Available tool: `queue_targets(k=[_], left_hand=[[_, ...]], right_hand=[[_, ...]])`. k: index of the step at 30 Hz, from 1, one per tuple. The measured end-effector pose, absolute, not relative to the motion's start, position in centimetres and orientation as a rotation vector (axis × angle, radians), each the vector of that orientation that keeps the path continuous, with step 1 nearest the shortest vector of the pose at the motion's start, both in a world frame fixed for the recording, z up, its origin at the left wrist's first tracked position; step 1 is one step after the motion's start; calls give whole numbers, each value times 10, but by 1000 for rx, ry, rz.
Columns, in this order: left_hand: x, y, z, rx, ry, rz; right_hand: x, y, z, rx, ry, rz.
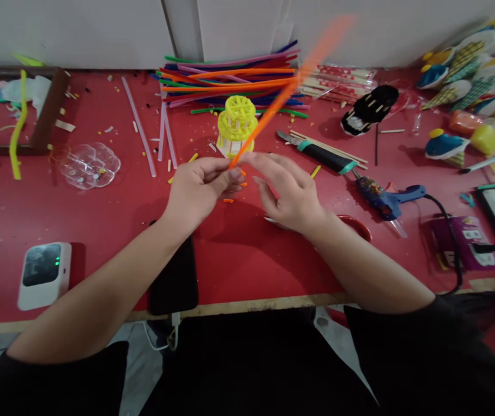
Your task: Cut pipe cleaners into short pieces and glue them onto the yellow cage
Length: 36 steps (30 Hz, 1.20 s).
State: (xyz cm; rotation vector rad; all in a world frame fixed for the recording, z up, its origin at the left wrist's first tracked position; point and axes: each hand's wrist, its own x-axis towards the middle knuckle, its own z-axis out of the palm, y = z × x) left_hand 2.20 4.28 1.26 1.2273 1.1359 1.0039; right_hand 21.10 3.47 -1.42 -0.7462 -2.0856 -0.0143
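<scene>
A: Quick one: what could go wrong for you here, biggest first?

B: The stem bundle (pixel 230 80) sits behind your work, so the far end of your orange stem (pixel 269 115) could snag on it. Likely cause: that long end hangs unsupported past your pinch. Next, the stem slants across in front of the yellow tiered model (pixel 230 123); swing it low and you could knock the model. Smaller: a pointed metal tip (pixel 270 219) shows under your right hand (pixel 288 193), so dropping that hand could mean a jab. Smallest: the orange bit (pixel 228 201) by your left hand (pixel 193 193) is easy to brush away; can't tell if it's loose.

A: And where's the stem against your grip?

B: It runs up, right and away from you, far end blurred. Your left thumb and fingers pinch it near its lower end, so most of its length is beyond the grip. Your right hand sits just beside that pinch, fingers loosely curled, thumb parted, gripping nothing visible. Can't tell if a right fingertip touches the stem.
</scene>
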Motion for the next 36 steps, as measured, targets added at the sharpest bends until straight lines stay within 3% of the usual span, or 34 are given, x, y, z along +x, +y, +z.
queue_targets(k=[11,17,25,36], left_hand=[[10,33,-4,862,950,1041],[11,26,-15,838,909,1095],[9,20,-21,727,930,1050],[7,15,-16,842,914,1003]], right_hand=[[204,53,-44,-1381,-2334,113],[205,50,-38,-1260,-2244,189],[196,17,-9,-1078,-1751,737],[190,4,-9,-1055,-1803,727]])
